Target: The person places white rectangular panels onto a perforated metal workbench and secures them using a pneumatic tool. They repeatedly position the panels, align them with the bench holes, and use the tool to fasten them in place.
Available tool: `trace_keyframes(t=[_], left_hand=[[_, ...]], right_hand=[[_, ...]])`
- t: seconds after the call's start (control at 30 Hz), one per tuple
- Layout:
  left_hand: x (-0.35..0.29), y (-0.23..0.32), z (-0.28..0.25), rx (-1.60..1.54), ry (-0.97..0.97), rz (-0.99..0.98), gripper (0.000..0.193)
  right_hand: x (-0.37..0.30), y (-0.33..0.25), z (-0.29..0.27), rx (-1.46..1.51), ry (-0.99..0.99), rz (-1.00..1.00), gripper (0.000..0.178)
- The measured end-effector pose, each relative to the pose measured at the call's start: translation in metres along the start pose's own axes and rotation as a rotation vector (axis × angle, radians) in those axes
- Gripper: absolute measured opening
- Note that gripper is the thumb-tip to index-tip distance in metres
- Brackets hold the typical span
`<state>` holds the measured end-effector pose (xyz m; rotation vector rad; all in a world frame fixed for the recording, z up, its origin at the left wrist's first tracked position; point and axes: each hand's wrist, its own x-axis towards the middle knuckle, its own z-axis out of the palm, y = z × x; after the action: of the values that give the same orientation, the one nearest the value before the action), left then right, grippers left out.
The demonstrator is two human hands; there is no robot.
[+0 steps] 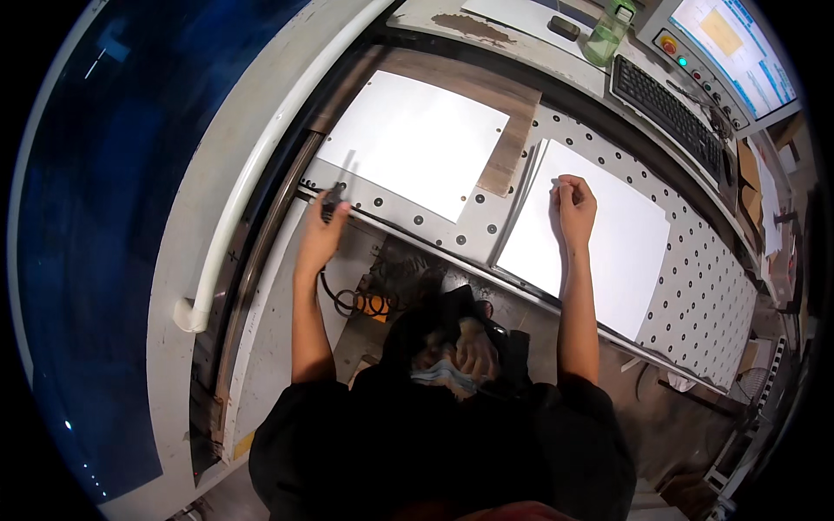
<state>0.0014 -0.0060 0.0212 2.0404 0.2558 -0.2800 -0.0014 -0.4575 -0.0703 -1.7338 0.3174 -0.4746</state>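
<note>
My left hand (321,227) is wrapped round a black air blow gun (332,201) at the near left edge of the machine table. Its thin nozzle points toward a white sheet (417,139) with small holes near its edges. That sheet lies partly on a brown wood-grain board (512,143) and partly on the table surface. A black coiled hose (347,301) hangs below my left hand. Over a stack of large white sheets (608,252) on the right, my right hand (575,208) has its fingers curled together. Whatever they may hold is hidden.
The table (686,252) is dotted with dark round studs. Along the left runs a machine body with a white tube (252,165). Behind stand a black keyboard (669,117), a green bottle (608,35), a mouse (564,28) and a monitor (738,52) with buttons.
</note>
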Motion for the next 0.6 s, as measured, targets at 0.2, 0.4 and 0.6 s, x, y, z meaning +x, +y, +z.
trace_keyframes(t=[0.2, 0.4, 0.6], left_hand=[[-0.005, -0.01, -0.031, 0.201, 0.255, 0.216, 0.055], [-0.068, 0.048, -0.101, -0.005, 0.696, 0.496, 0.056], [-0.06, 0.016, -0.107, 0.187, 1.292, 0.593, 0.059]], right_hand=[[0.0, -0.006, -0.001, 0.013, -0.006, 0.034, 0.018], [-0.007, -0.005, 0.005, 0.023, 0.007, 0.023, 0.017], [0.003, 0.0, 0.002, 0.092, -0.039, 0.043, 0.015]])
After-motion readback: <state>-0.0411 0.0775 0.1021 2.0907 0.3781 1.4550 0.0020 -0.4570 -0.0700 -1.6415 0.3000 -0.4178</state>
